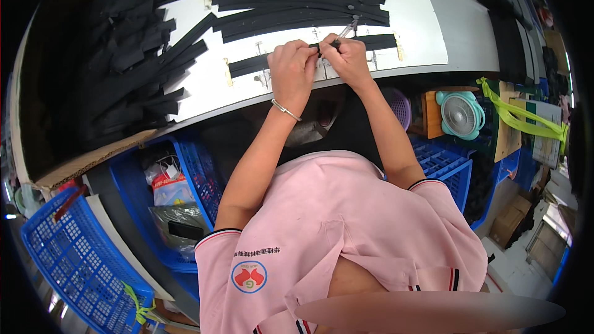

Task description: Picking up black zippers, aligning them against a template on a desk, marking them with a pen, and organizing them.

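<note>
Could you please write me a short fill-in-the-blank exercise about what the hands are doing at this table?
1. Both hands, the left hand and the right hand, grip a long strip coloured ____.
2. The right hand also holds a thin metal tool that looks like ____.
3. The bracelet sits on the ____ wrist.
4. Right of the person stands a small teal ____.

Missing words: black; tweezers; left; fan
</note>
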The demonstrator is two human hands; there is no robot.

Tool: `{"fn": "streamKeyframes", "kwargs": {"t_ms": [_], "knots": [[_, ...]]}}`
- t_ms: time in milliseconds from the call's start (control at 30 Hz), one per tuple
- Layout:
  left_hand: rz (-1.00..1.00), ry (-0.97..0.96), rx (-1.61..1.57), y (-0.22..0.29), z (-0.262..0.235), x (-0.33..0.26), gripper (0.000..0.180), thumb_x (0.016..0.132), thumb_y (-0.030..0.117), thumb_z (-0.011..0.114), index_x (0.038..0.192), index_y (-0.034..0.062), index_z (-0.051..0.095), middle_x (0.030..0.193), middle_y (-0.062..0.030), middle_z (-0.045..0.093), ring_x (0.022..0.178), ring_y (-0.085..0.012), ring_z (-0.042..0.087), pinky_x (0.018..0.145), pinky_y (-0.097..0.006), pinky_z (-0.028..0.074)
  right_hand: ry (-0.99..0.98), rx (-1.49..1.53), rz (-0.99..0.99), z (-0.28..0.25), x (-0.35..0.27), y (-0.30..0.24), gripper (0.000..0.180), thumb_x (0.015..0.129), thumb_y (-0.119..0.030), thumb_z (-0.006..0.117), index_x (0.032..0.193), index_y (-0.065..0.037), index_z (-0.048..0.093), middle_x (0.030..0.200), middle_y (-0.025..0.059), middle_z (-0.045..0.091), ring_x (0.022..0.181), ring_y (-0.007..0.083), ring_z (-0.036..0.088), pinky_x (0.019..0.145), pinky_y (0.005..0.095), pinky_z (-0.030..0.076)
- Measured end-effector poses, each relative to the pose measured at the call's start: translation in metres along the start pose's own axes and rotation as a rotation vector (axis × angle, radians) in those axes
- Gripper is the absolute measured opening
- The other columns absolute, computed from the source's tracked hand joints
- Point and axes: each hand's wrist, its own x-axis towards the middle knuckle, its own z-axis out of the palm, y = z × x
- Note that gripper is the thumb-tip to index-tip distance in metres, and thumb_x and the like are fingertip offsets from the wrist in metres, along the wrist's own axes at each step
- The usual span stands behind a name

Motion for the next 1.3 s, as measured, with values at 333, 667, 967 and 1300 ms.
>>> {"fn": "streamKeyframes", "kwargs": {"t_ms": [333,667,967,1300], "knots": [[0.027,-0.022,0.023,0.002,-0.003,-0.002,0.008,0.083,0.008,0.076,0.090,0.0079,0.072,0.097,-0.0029,0.066,0.093,-0.0241,0.059,0.082,-0.037,0.042,0.285,0.451,0.187,-0.052,-0.004,-0.004,0.020,0.098,-0.008,0.057,0.084,0.001,0.068,0.078,0.0034,0.069,0.066,0.0056,0.058,0.060,0.0224,0.045],[0.031,-0.036,0.079,0.008,0.000,0.000,0.010,0.083,0.008,0.076,0.093,0.0076,0.073,0.099,-0.0028,0.068,0.094,-0.0241,0.059,0.084,-0.037,0.042,0.212,0.202,0.204,-0.089,-0.002,0.053,0.020,0.099,-0.015,0.062,0.087,-0.001,0.070,0.074,0.0009,0.067,0.064,0.0046,0.055,0.058,0.0216,0.042],[0.217,-0.100,-0.071,0.045,0.062,0.028,0.016,0.081,0.008,0.076,0.097,0.0073,0.076,0.108,-0.0049,0.068,0.104,-0.0251,0.060,0.092,-0.039,0.043,0.210,0.190,0.197,-0.082,0.001,0.052,0.019,0.098,-0.015,0.064,0.088,0.000,0.070,0.072,0.0015,0.068,0.063,0.0056,0.057,0.058,0.0235,0.044],[0.178,-0.098,-0.018,0.047,0.076,0.024,0.014,0.081,0.007,0.077,0.094,0.0071,0.077,0.109,-0.0057,0.068,0.106,-0.0259,0.060,0.092,-0.039,0.043,0.197,-0.012,0.105,-0.081,-0.002,0.058,0.021,0.097,-0.018,0.067,0.090,0.001,0.070,0.071,0.0063,0.068,0.062,0.0105,0.062,0.059,0.0281,0.048]]}}
